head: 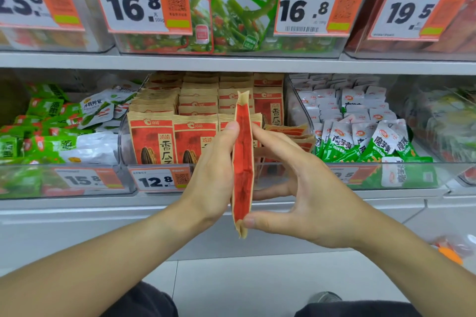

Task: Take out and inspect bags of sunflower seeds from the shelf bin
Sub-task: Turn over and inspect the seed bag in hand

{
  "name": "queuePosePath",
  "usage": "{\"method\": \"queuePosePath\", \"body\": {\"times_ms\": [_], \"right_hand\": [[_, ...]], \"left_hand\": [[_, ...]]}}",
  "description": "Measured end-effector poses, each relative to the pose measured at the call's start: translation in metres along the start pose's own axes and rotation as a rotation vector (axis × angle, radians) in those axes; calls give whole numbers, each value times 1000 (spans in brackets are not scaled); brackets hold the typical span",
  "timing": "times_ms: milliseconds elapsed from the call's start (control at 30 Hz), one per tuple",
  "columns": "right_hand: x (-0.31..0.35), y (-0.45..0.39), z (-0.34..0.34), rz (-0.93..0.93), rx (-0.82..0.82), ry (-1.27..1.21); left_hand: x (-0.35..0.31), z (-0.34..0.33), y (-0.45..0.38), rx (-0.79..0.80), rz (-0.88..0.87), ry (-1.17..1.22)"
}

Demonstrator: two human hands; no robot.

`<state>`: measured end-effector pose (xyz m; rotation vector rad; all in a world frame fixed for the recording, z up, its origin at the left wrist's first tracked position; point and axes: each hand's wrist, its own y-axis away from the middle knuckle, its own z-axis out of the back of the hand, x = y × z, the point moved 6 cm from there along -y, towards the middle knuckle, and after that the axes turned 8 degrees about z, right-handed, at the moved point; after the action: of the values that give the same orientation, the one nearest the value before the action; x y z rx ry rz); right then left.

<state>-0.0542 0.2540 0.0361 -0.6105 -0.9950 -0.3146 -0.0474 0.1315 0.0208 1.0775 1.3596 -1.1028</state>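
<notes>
One red and tan bag of sunflower seeds (242,162) stands upright and edge-on between my hands, in front of the shelf. My left hand (213,172) lies flat against its left face with the thumb near the upper part. My right hand (306,188) touches it from the right, the index finger high on the bag and the thumb at its bottom corner. Behind them, the clear shelf bin (123,147) holds several rows of the same red bags (152,141), standing upright, with a few lying flat at its right side.
A price tag reading 12.8 (157,180) sits on the bin's front. Bins of green and white snack packs (64,134) and white and green packs (365,141) flank it. The upper shelf (231,62) carries more bins with price tags. The tiled floor (231,278) lies below.
</notes>
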Motion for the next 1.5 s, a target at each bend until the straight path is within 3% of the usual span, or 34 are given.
{"method": "queuePosePath", "body": {"times_ms": [233, 433, 600, 767, 833, 967, 1167, 1367, 1500], "right_hand": [[4, -1, -2, 24, 17, 109], [0, 0, -1, 56, 21, 336], [3, -2, 6, 71, -78, 399], [4, 0, 22, 29, -259, 422], [5, 1, 30, -9, -374, 392], [-6, 4, 44, -123, -548, 102], [-8, 5, 48, -175, -570, -35], [-5, 6, 45, -129, -620, -131], [0, 6, 42, -104, -598, -143]], "left_hand": [[1, 1, 0, 46, 25, 137], [2, -8, 3, 290, 126, 315], [-4, 7, 5, -8, 14, 68], [-11, 16, 2, -149, -87, -37], [-14, 16, 2, -138, -95, -73], [-16, 11, 4, -58, -89, -60], [-14, 14, 2, -110, -102, -218], [4, 8, 0, -1, -60, -503], [1, 7, 2, -5, -78, -539]]}}
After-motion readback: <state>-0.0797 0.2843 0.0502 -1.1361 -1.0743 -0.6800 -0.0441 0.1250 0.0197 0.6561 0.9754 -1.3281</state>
